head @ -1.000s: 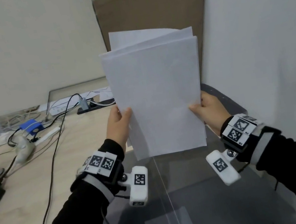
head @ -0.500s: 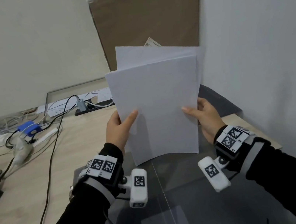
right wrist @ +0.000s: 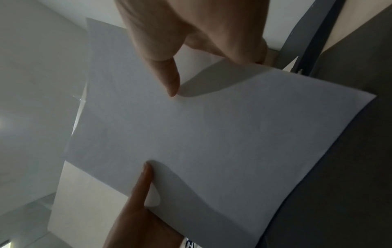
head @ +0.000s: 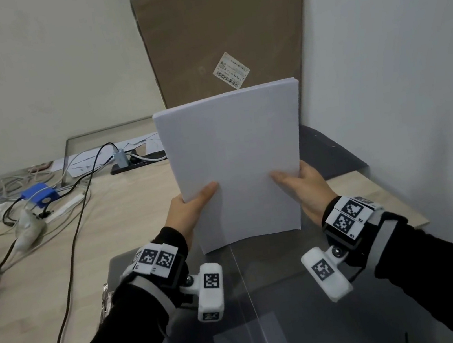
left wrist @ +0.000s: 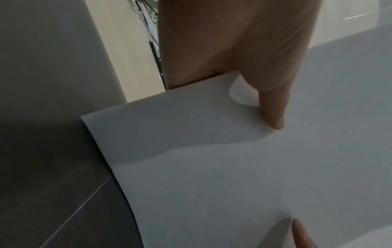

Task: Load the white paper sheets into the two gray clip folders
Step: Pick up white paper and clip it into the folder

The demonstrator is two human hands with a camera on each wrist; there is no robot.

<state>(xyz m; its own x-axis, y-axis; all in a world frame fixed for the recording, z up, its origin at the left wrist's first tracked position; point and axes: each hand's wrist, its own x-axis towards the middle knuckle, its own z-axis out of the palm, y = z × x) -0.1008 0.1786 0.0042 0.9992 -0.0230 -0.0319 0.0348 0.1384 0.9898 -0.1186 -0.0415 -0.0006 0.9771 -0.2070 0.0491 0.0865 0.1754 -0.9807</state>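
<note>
A stack of white paper sheets stands upright, its lower edge down at an open gray clip folder that lies in front of me. My left hand grips the stack's left edge, thumb on the front face. My right hand grips the right edge the same way, thumb on the front. The sheets now line up in one even block. A second gray folder shows behind the paper at the right. The metal clip of the near folder peeks out by my left wrist.
A tall brown cardboard sheet leans against the wall behind the paper. On the left of the wooden desk lie black cables, a blue box and a white device. A white wall stands close on the right.
The stack has come down and the fanned-out sheets have slid level into one even block. Both hands have shifted with it, keeping hold of the side edges.
</note>
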